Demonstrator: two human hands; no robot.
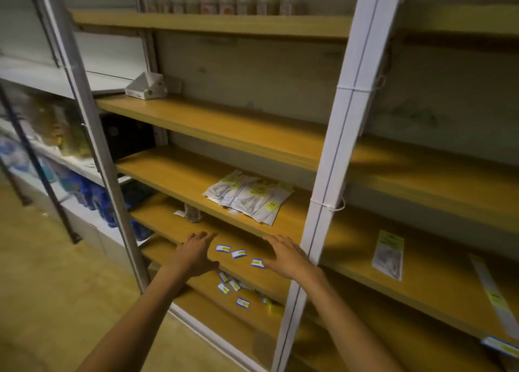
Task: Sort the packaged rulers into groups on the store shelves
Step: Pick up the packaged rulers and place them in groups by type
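Note:
A fanned pile of packaged rulers [248, 196] in clear sleeves with yellow labels lies on a wooden shelf [174, 172], left of a white upright post. To the right of the post, one shelf lower, lies a single packaged ruler set [388, 255], and a long packaged ruler [491, 293] lies further right. My left hand [195, 252] and my right hand [285, 255] are both stretched out, fingers apart and empty, over the shelf below the pile.
Small blue-and-white price tags [238, 254] lie on the shelf between my hands, and more tags [229, 286] on the shelf under it. A white post [334, 158] divides the bays. A white box [146, 86] and jars [222, 6] sit on higher shelves.

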